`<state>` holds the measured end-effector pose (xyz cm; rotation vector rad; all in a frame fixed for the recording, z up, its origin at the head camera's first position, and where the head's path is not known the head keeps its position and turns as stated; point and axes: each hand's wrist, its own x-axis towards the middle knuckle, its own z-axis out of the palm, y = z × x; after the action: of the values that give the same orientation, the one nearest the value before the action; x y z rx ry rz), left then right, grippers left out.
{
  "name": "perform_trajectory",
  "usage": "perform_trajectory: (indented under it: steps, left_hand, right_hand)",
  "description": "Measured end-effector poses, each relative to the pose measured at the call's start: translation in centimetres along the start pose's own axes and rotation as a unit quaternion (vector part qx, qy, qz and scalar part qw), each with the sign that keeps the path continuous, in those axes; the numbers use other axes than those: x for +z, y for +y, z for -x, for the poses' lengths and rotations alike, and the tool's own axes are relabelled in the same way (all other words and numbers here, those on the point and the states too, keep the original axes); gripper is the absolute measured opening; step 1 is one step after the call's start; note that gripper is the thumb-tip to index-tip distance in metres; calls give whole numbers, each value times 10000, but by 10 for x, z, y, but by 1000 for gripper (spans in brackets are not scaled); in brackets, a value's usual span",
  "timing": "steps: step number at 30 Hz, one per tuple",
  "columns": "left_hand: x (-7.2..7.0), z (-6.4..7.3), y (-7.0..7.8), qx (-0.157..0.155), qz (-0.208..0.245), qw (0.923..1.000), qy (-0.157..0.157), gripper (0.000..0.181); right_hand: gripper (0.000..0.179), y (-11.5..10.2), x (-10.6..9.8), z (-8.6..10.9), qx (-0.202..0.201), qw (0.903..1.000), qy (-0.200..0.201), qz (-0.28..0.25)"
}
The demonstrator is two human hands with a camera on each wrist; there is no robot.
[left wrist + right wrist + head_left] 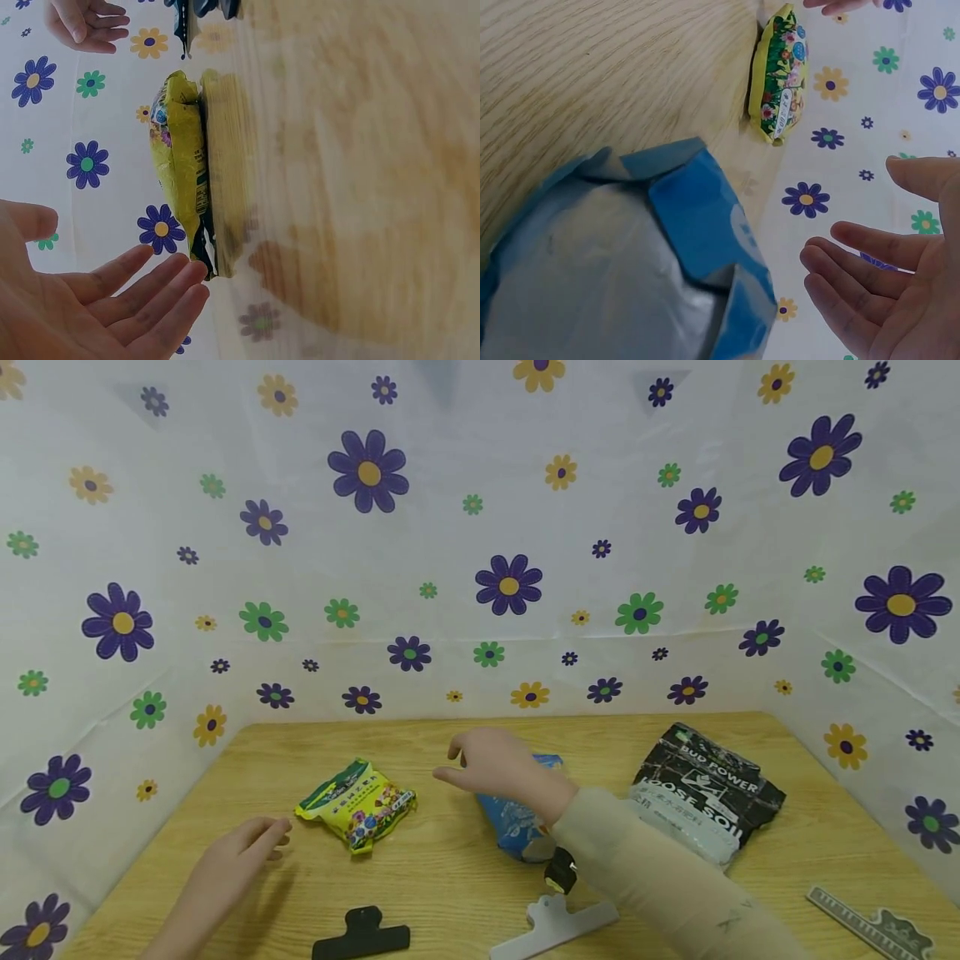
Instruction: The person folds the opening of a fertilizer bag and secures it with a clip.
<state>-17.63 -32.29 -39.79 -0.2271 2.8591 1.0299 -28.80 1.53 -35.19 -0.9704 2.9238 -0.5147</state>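
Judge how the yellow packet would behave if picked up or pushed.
The yellow packet would probably give under a squeeze, since it looks creased and puffy. It may slip slightly, as its surface looks shiny. Lying flat on the table, it seems unlikely to roll.

Table [450, 889]: wood-grained
Yellow packet [358, 808]: toward left edge
Blue bag [516, 828]: between side edges
Black bag [708, 793]: toward far-right corner
Black clip [363, 935]: near edge
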Motion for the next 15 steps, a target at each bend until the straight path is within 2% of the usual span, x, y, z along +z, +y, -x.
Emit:
perform_trajectory:
  steps: [6, 15]
  left_hand:
    - [4, -3, 1, -121, 614, 9980, -41, 71]
    - [6, -9, 2, -310, 946, 9950, -118, 70]
  right_hand:
    - [45, -4, 7, -9, 80, 9999, -23, 125]
    - [47, -4, 14, -23, 470, 9986, -162, 161]
